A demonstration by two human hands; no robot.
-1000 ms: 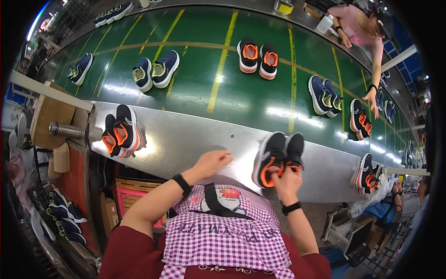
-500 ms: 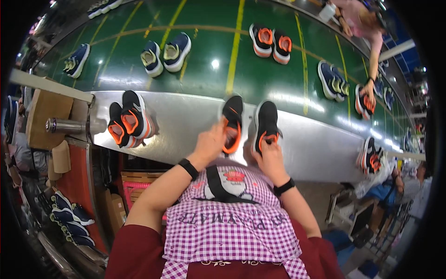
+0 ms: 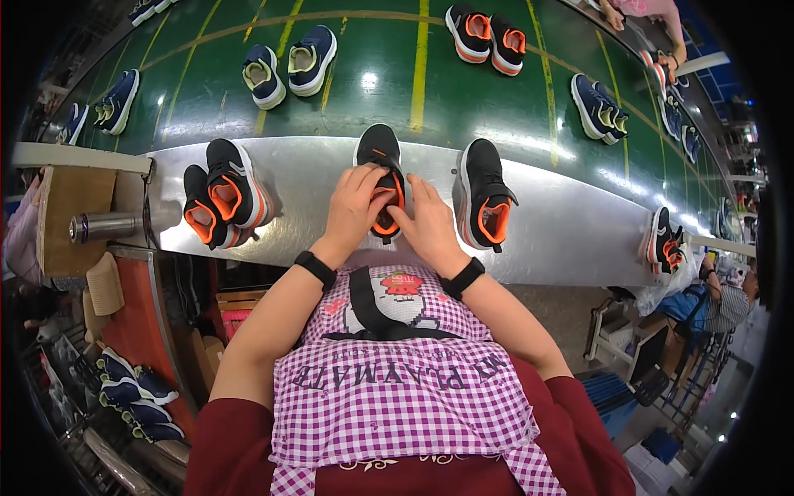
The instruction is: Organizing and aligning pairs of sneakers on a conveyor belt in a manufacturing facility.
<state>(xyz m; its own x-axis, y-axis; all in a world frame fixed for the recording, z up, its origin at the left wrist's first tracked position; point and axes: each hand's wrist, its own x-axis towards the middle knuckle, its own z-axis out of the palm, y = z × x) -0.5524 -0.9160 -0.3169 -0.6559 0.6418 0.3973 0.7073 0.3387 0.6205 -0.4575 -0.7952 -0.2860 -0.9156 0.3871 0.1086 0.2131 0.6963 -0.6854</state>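
Both hands, left hand [image 3: 354,207] and right hand [image 3: 430,221], are grasping the black shoe [image 3: 379,161] with curled fingers; its mate [image 3: 484,194] is lying at three o'clock on the surface [image 3: 571,231].

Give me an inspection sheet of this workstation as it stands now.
Surface: shiny metal bench along a green conveyor belt with yellow lines.
Job's things: black shoe with orange lining lying on the bench under both hands; its mate lies apart to the right.
Clutter: another black and orange pair at the left of the bench, one more pair at the far right; navy pairs and a black and orange pair on the belt.
Grippers: left hand and right hand both at the shoe's opening, fingers on it.
Cables: nothing seen.
Surroundings: metal cylinder at left, navy shoes on a low rack, another person's hand at the belt.
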